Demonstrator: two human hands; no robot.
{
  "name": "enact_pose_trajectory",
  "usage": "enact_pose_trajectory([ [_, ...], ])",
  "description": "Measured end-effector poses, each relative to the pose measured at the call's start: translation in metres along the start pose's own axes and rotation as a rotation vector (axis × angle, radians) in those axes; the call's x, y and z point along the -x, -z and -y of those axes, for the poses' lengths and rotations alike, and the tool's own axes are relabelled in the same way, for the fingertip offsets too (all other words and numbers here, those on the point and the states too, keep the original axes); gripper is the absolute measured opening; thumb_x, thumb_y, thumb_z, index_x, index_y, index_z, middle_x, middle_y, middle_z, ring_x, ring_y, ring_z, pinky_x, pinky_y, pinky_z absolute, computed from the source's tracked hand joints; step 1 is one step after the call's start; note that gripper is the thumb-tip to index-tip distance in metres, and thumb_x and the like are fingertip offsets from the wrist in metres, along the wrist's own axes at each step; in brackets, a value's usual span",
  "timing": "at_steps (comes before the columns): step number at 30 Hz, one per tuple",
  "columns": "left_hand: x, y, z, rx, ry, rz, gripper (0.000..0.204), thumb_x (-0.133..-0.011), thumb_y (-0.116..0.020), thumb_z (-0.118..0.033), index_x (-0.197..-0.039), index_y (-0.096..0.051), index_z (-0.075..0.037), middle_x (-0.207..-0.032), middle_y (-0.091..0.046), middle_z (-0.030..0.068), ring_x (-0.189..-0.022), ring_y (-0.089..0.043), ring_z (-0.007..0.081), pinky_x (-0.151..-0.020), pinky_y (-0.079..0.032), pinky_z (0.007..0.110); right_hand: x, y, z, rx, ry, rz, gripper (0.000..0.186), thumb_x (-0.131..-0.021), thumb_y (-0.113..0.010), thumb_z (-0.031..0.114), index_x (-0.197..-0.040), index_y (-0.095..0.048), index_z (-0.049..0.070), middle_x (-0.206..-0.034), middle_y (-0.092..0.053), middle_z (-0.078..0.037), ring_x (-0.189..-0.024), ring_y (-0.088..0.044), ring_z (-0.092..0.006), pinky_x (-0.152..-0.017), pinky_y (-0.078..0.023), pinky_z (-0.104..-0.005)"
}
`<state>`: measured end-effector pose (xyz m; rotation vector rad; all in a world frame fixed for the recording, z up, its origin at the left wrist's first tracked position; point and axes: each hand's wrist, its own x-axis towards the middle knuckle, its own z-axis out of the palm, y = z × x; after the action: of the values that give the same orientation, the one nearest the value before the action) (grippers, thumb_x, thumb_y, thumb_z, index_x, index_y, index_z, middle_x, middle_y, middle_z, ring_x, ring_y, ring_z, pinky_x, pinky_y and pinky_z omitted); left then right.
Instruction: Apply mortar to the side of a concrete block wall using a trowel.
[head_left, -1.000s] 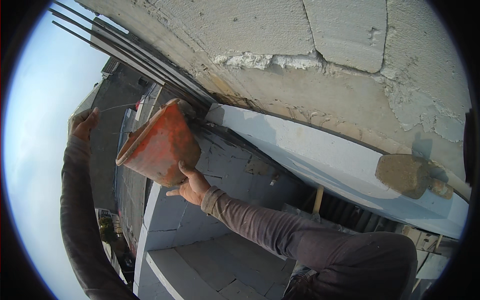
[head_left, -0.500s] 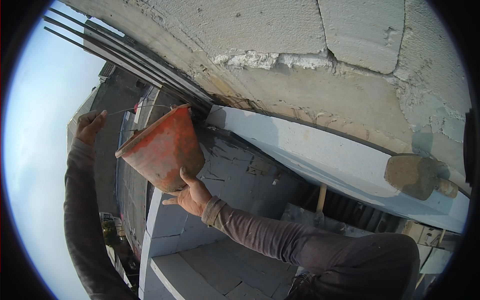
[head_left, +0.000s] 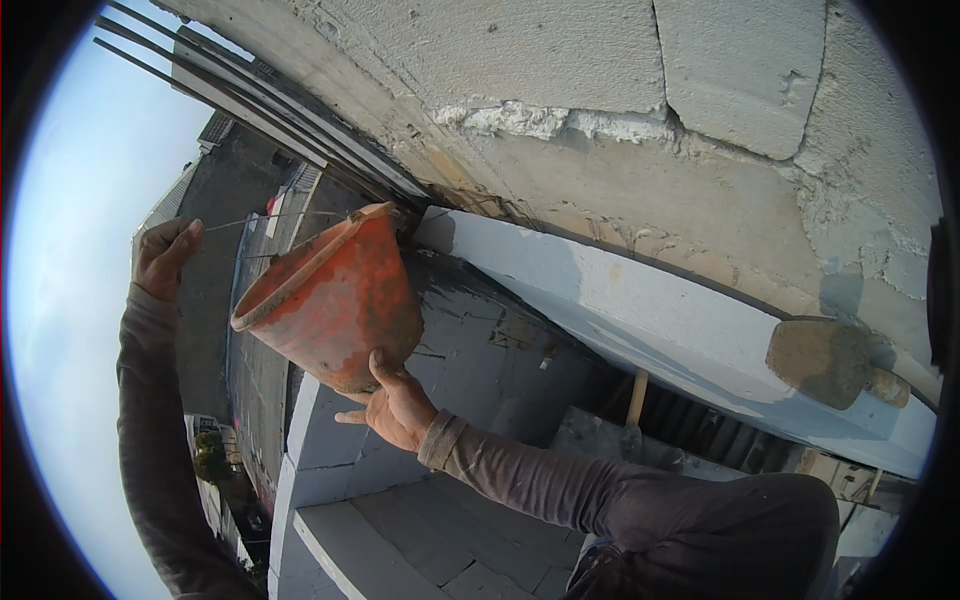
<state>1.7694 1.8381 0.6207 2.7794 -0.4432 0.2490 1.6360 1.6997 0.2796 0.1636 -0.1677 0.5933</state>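
Note:
An orange bucket, smeared with grey, hangs tilted with its mouth toward the upper left. My left hand is closed on the bucket's thin wire handle, which is pulled out away from the rim. Under the bucket's base, my right hand supports it with the thumb up against the side and the other fingers partly hidden beneath. What the bucket holds inside cannot be seen.
A trowel with a broad grey blade rests on the white block ledge at the right. Rough block wall rises behind it. Metal bars stick out at the upper left. Below stands a wooden-handled tool.
The bucket has tipped a little further, showing more of its mouth. My left hand has moved slightly left and down, my right hand slightly right and down.

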Motion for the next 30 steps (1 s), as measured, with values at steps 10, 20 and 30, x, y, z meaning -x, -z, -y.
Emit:
enact_pose_trajectory([
  [10, -0.007, -0.014, -0.003, 0.059, -0.052, 0.068, 0.043, -0.102, -0.064, -0.036, -0.071, -0.056, -0.006, -0.068, -0.047, -0.0052, -0.067, -0.04, 0.0052, -0.061, -0.03, 0.028, 0.031, -0.026, -0.008, -0.021, 0.053, -0.057, 0.092, -0.1, -0.059, 0.059, -0.163, -0.003, 0.023, -0.169, -0.014, -0.015, -0.158, -0.012, -0.0438, -0.117, -0.012, -0.0808],
  [20, -0.014, 0.005, 0.009, -0.024, 0.043, 0.015, 0.043, -0.104, -0.062, -0.034, -0.069, -0.053, -0.01, -0.067, -0.042, -0.0074, -0.066, -0.035, 0.0039, -0.06, -0.027, 0.027, 0.008, -0.037, -0.011, -0.02, 0.04, -0.061, 0.094, -0.1, -0.059, 0.06, -0.164, 0.001, 0.026, -0.17, -0.012, -0.015, -0.158, -0.011, -0.046, -0.115, -0.01, -0.0837],
  [30, -0.056, 0.023, 0.041, 0.08, 0.03, -0.014, 0.04, -0.105, -0.059, -0.033, -0.071, -0.052, -0.012, -0.069, -0.043, -0.008, -0.065, -0.034, 0.0039, -0.06, -0.027, 0.026, -0.044, -0.066, 0.008, 0.054, -0.015, -0.125, 0.097, -0.099, -0.057, 0.064, -0.163, 0.001, 0.021, -0.17, -0.005, -0.018, -0.148, -0.026, -0.0604, -0.112, -0.015, -0.0857],
])
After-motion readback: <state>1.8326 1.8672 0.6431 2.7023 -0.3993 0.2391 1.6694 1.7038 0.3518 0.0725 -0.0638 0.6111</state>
